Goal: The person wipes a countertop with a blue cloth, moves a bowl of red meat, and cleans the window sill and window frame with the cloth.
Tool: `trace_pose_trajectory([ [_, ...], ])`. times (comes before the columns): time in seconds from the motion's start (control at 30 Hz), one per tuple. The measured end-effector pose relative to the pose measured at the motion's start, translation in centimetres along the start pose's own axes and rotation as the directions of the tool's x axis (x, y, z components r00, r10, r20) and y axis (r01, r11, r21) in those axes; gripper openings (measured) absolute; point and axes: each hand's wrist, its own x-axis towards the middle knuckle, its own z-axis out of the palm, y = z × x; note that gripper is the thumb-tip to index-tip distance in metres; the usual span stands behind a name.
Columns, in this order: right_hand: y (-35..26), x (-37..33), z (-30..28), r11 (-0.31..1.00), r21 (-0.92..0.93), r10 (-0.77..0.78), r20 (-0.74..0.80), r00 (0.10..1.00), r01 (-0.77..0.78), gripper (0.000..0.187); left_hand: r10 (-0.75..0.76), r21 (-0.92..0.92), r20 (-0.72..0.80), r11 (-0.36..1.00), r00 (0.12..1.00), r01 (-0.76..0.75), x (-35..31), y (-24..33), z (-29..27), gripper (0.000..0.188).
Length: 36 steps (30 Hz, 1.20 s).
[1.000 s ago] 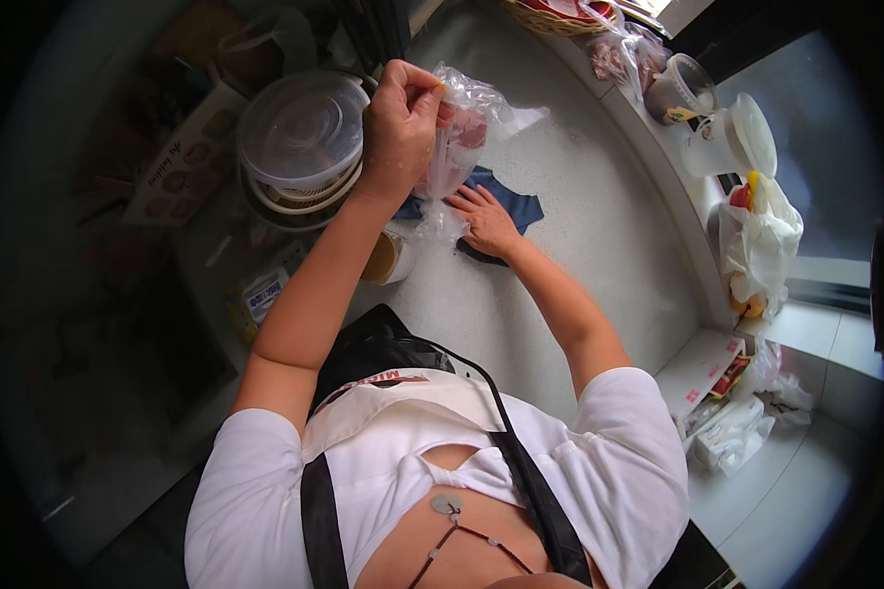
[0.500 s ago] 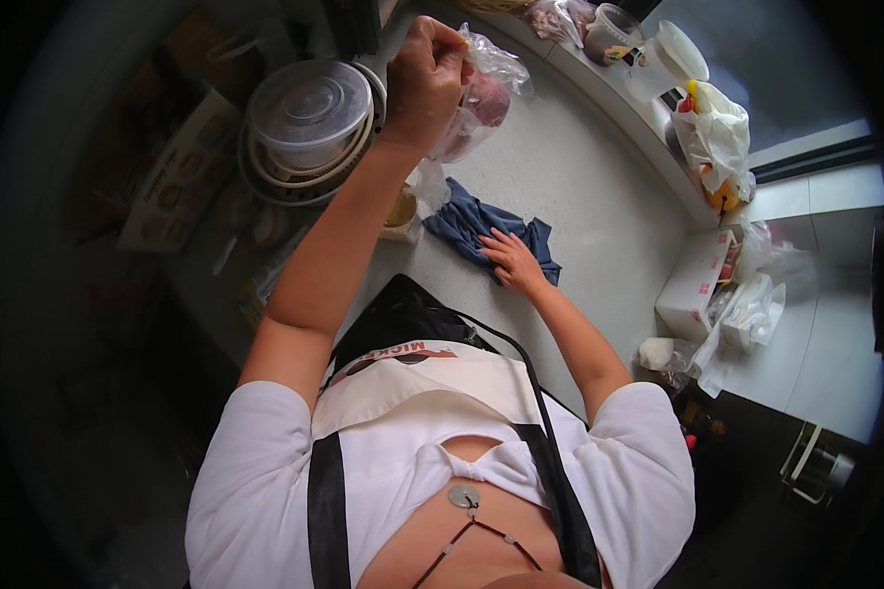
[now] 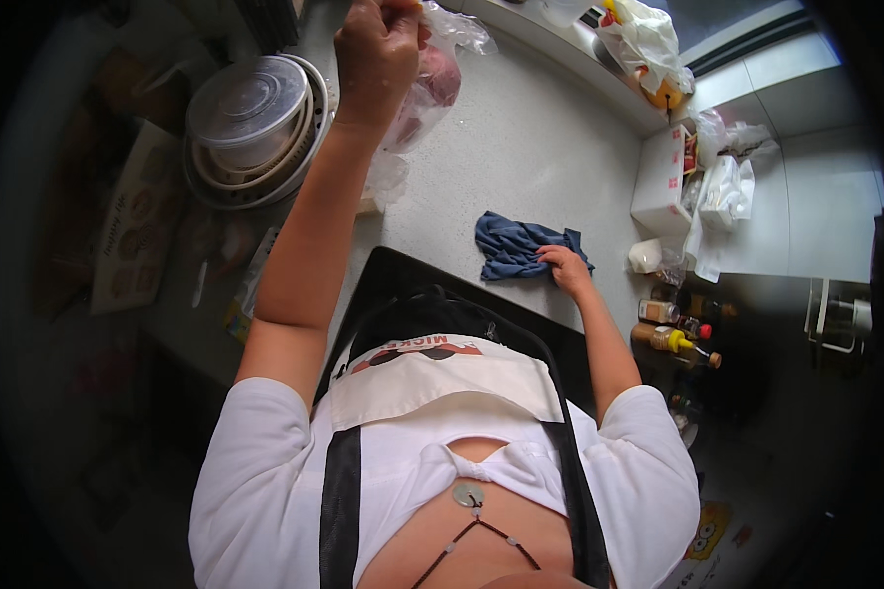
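Blue cloth is now dragged toward the bench edge under the right hand, grip can't be told; so it's parted from the plastic bag, still pinched by the left hand

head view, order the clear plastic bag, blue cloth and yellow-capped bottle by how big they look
1. Clear plastic bag, partly cut off by the top edge; nearness to the camera may enlarge it
2. Blue cloth
3. Yellow-capped bottle

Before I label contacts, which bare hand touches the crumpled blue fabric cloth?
The right hand touches the cloth; the left hand holds a clear plastic bag, pinkish inside.
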Motion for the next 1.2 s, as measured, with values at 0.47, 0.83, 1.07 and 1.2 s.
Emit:
trace_pose_trajectory([
  [0.47, -7.5, 6.3, -7.0, 0.938, 0.316, -0.069, -0.24, 0.968, 0.145, 0.027, -0.016, 0.253, 0.045, 0.967, 0.999, 0.004, 0.0, -1.3, 3.1, 0.002],
  [0.83, -8.4, 7.8, 6.8, 0.952, -0.133, -0.288, -0.086, 0.954, 0.276, 0.05, -0.328, 0.83, 0.334, 0.547, 0.884, -0.111, 0.3, -8.0, 0.2, 0.003],
  [1.07, -4.5, -1.4, 5.8, 0.978, -0.114, 0.124, -0.353, 0.928, -0.174, 0.047, -0.435, 0.862, 0.486, 0.38, 0.758, -0.334, 0.2, -10.0, -1.7, 0.006],
  [1.2, -0.5, -8.3, 5.1, 0.921, -0.096, 0.288, -0.486, 0.825, -0.377, 0.046, -0.477, 0.845, 0.534, 0.324, 0.699, -0.425, 0.8, -9.6, -3.2, 0.005],
])
